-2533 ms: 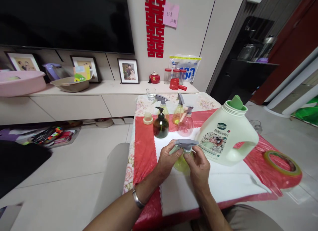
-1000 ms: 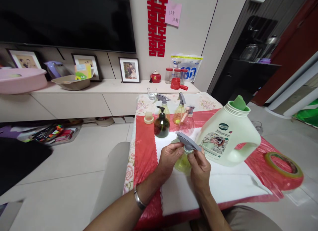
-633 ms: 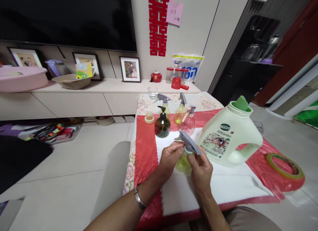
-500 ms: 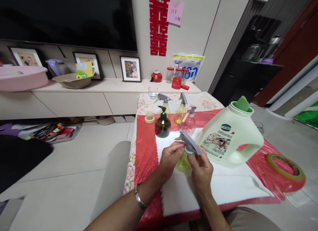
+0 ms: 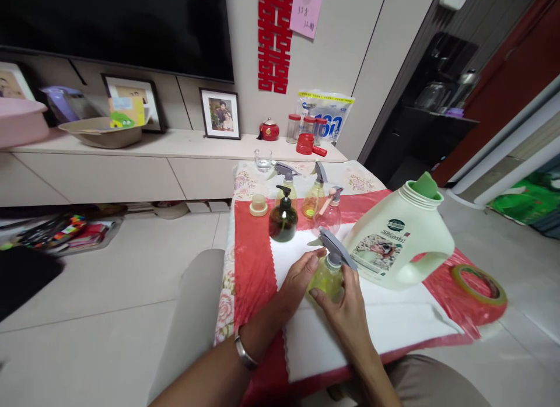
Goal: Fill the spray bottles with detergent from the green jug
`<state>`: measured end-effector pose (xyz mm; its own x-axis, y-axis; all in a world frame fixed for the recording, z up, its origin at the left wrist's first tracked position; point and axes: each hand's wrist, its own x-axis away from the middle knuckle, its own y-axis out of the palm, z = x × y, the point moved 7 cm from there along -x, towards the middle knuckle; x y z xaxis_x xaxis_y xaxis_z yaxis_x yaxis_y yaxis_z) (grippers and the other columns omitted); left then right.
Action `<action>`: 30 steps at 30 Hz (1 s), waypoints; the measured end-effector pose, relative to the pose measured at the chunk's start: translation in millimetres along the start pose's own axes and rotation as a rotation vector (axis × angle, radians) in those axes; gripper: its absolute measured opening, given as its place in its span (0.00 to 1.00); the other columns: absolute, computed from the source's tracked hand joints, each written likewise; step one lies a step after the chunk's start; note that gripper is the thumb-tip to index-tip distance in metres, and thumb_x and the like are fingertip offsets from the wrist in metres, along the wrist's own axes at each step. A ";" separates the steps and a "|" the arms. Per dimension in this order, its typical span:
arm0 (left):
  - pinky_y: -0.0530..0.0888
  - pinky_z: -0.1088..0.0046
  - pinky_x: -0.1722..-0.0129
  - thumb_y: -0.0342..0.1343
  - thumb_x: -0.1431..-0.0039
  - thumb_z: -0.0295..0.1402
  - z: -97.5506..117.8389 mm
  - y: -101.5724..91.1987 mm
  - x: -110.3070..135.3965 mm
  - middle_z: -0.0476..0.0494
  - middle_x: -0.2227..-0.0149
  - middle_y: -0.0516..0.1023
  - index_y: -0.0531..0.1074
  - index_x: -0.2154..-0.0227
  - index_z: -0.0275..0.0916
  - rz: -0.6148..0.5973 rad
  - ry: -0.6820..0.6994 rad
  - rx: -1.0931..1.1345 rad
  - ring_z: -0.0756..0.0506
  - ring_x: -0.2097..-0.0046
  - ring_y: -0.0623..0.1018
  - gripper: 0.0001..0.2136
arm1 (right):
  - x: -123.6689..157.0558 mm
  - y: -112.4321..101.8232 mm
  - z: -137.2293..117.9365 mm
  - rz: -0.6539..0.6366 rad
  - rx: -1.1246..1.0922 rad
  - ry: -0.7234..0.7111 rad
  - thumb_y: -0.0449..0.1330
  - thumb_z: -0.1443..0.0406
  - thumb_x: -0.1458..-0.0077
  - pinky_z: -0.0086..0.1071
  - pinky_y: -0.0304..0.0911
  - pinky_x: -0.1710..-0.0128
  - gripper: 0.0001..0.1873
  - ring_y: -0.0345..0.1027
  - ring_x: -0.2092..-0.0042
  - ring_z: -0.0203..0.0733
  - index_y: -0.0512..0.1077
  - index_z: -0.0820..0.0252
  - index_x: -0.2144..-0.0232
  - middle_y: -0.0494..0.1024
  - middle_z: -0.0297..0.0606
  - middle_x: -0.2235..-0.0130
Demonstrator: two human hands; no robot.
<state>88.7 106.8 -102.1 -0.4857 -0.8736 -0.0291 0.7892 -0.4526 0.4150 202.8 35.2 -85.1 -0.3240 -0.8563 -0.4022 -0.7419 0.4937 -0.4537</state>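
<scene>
A yellow-green spray bottle (image 5: 324, 281) with a grey trigger head stands upright over the white cloth (image 5: 315, 348), between both hands. My left hand (image 5: 298, 280) is closed against its left side, fingers partly behind it. My right hand (image 5: 350, 306) grips its right side, thumb low on the body and fingers up by the neck. Just behind are a dark pump bottle (image 5: 283, 225) and a pink spray bottle (image 5: 331, 219). To the right stands a large pale-green detergent jug (image 5: 422, 235) with a green piece in its mouth.
Two yellowish spray bottles, one of them (image 5: 314, 202) in the middle, stand farther back. A pale cap (image 5: 258, 206) and a glass cup (image 5: 263, 160) are at the left. A tape roll (image 5: 459, 276) lies on the red plastic sheet (image 5: 251, 267) at the right. A cabinet (image 5: 205, 174) runs behind.
My right thumb has moved down from the bottle's neck onto its body. My left hand stays at the bottle's left side. The view has shifted slightly right.
</scene>
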 end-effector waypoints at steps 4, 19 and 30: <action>0.70 0.56 0.40 0.54 0.36 0.53 -5.9 2.1 -0.6 0.36 0.45 0.79 0.73 0.45 0.37 -0.018 -0.042 0.056 0.35 0.43 0.77 0.26 | 11.6 2.9 -4.1 0.033 0.101 -0.011 0.68 0.54 0.47 0.56 0.61 0.39 0.41 0.60 0.40 0.56 0.58 0.55 0.35 0.67 0.47 0.43; 0.66 0.53 0.34 0.58 0.38 0.45 -0.6 20.1 7.5 0.37 0.40 0.76 0.73 0.44 0.39 -0.149 -0.222 0.418 0.33 0.35 0.70 0.23 | -10.7 -31.5 -50.0 0.026 -0.037 -0.043 0.66 0.54 0.47 0.41 0.66 0.40 0.47 0.67 0.40 0.49 0.52 0.60 0.32 0.70 0.46 0.41; 0.68 0.51 0.36 0.59 0.36 0.41 -3.9 25.9 19.0 0.41 0.34 0.69 0.62 0.35 0.51 -0.356 -0.256 0.565 0.33 0.35 0.70 0.27 | 9.5 -32.4 -53.3 0.156 0.002 0.045 0.71 0.56 0.51 0.50 0.59 0.35 0.58 0.56 0.33 0.55 0.44 0.57 0.28 0.59 0.51 0.33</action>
<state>101.4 77.8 -95.5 -0.8053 -0.5892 -0.0654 0.2841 -0.4804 0.8297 192.5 3.0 -31.8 -0.4612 -0.7754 -0.4314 -0.6793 0.6213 -0.3904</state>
